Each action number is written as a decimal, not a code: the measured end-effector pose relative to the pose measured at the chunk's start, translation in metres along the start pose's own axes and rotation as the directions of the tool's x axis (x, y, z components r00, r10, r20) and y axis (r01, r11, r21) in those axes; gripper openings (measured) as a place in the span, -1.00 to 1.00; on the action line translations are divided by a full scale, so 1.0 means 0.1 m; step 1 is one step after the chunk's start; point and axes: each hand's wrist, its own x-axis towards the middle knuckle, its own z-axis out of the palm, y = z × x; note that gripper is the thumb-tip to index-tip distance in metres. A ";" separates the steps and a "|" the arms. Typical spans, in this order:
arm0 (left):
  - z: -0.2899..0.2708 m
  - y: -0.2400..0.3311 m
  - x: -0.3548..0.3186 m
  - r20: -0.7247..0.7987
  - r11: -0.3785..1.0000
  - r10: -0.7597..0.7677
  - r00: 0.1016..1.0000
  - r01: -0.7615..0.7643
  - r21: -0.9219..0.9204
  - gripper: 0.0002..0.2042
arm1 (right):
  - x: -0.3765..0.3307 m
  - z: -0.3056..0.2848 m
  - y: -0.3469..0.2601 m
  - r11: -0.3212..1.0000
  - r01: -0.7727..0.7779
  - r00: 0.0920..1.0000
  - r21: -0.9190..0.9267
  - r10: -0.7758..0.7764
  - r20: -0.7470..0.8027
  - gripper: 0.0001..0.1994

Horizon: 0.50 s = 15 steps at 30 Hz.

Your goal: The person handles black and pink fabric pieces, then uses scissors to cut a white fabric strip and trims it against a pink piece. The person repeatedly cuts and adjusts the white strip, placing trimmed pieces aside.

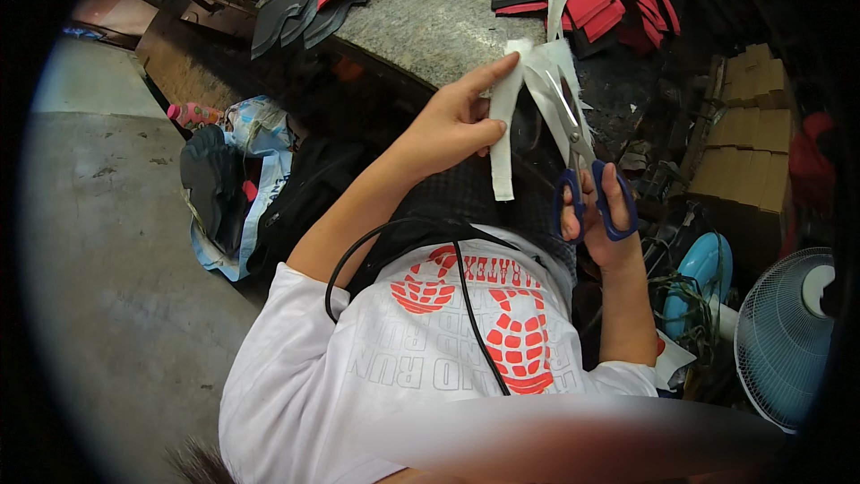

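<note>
I watch the left hand [452,125] pinch a pale, woven-looking white cloth [504,148] between thumb and curled fingers, index finger stretched along its top, in front of the speckled grey tabletop [430,22]. The right hand [614,246] has its fingers through the blue loops of metal scissors [574,136], the loops spread and the slim blades against the cloth. Flat red pieces [596,4] lie stacked beyond.
</note>
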 end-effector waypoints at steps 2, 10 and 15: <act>0.06 -0.04 0.13 0.062 0.996 -0.074 0.995 0.071 0.046 -0.22 | -0.04 -0.07 -0.09 0.999 0.014 1.000 -0.036 -0.015 -0.008 -0.36; 0.27 -0.11 0.45 0.108 0.963 0.029 0.994 -0.057 0.263 -0.22 | -0.03 -0.39 -0.76 0.553 -0.009 0.900 -0.833 -0.358 -0.248 -0.57; 0.17 -0.14 0.48 0.050 0.992 0.064 0.997 -0.069 0.103 -0.15 | 0.43 -0.54 -0.90 0.009 -0.347 0.806 -0.938 -0.509 -0.302 -0.48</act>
